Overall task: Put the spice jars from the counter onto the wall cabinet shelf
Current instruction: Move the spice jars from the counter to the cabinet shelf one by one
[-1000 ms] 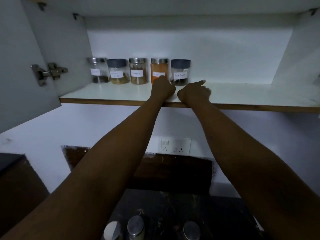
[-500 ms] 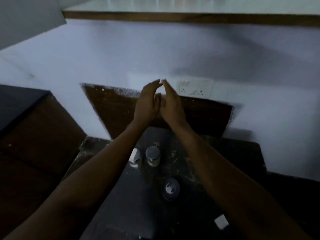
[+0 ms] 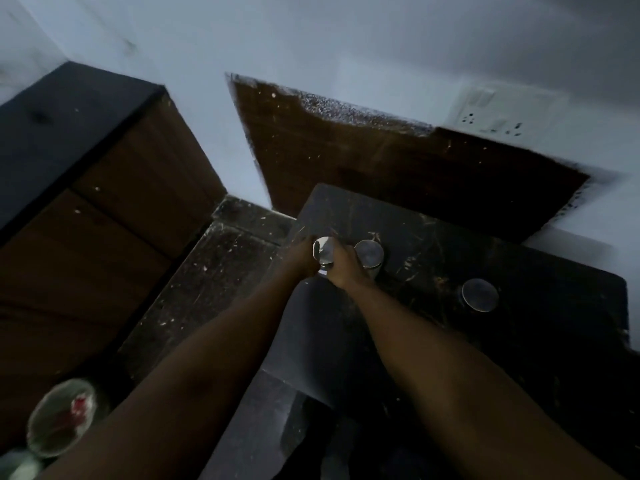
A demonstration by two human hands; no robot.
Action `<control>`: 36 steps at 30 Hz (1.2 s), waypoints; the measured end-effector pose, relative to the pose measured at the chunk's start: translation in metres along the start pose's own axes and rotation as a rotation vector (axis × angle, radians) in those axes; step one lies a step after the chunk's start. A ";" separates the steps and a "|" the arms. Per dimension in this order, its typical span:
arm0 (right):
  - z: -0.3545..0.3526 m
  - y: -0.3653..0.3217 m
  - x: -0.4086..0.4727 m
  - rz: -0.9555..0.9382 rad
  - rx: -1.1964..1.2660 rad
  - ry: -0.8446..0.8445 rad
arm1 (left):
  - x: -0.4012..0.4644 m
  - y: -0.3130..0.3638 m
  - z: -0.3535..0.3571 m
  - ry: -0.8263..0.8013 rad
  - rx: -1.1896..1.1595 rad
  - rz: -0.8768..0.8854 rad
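- At the lower left corner, closest to the camera, a round bin (image 3: 60,415) with a pale liner is seen on the floor; something red lies inside it, too blurred to be named.
- From the bottom edge, two bare forearms are stretched forward over the dark counter (image 3: 519,271), and they come together near its left part.
- On the counter, the leftmost spice jar (image 3: 323,250) with a shiny metal lid is enclosed between both hands.
- The left hand (image 3: 301,259) is curled against the left side of this jar, and the right hand (image 3: 343,268) is wrapped against its right side; the fingers are closed around the jar, but whether it is lifted from the counter cannot be told.
- Just beside the right hand, a second jar (image 3: 369,254) with a grey round lid stands on the counter; contact between them cannot be judged.
- Further to the right, well apart from the others, a third jar (image 3: 479,294) is standing alone.
- Behind the counter, a brown panel (image 3: 381,168) is set against the white wall.
- Above its right end, a white socket plate (image 3: 491,114) is mounted on the wall.
- At the far left, a dark-topped wooden cabinet (image 3: 86,161) is seen.
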State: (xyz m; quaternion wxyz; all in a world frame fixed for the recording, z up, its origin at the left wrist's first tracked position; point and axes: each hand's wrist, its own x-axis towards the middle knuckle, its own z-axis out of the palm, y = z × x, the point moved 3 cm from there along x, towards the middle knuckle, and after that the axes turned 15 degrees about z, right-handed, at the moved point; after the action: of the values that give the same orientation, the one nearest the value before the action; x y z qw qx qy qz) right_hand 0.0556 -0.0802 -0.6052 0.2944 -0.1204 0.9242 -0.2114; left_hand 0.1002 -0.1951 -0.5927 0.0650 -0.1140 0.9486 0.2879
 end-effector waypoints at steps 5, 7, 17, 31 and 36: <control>-0.001 -0.004 0.016 0.003 -0.048 0.029 | -0.002 -0.019 0.014 0.007 -0.300 -0.104; 0.003 0.000 0.021 0.046 -0.008 -0.015 | -0.004 -0.020 0.023 0.050 -0.483 -0.194; 0.011 0.008 0.038 0.193 0.175 -0.026 | 0.003 -0.045 0.033 0.153 -0.803 -0.356; -0.037 -0.019 0.030 0.265 0.771 -0.019 | -0.006 -0.028 -0.010 0.475 -1.004 -0.228; -0.070 -0.038 0.016 0.155 0.799 -0.021 | -0.006 -0.006 -0.041 0.559 -1.044 -0.154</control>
State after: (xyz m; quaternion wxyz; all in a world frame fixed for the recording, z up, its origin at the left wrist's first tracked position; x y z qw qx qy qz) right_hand 0.0053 -0.0964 -0.5441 0.3425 0.0717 0.7725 -0.5299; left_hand 0.1055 -0.2214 -0.5609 -0.2310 -0.2705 0.6520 0.6695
